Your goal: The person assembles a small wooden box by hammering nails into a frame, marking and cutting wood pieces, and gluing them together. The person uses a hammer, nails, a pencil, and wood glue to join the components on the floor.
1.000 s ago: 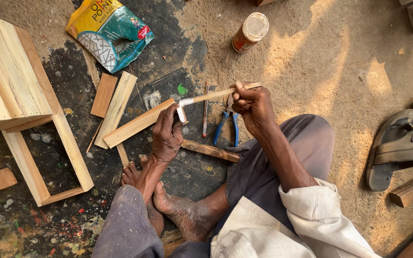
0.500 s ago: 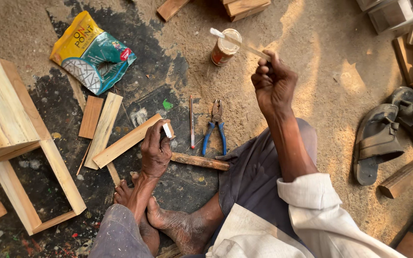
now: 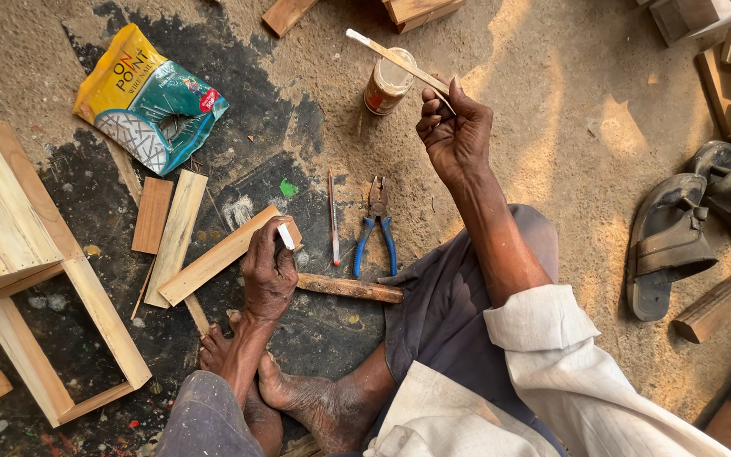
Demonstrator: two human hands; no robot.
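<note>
Gripping wood strip [image 3: 222,258], left hand [image 3: 268,271]; right hand [image 3: 457,131] pinching glue stick [image 3: 399,61]. Risk: drips, strip slipping.

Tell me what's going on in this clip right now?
A person sits on the ground among wood offcuts. The left hand presses down on the end of a wooden slat lying on the floor. The right hand is raised, holding a thin stick with a white-coated tip above a small open jar. Blue-handled pliers lie between the two hands.
</note>
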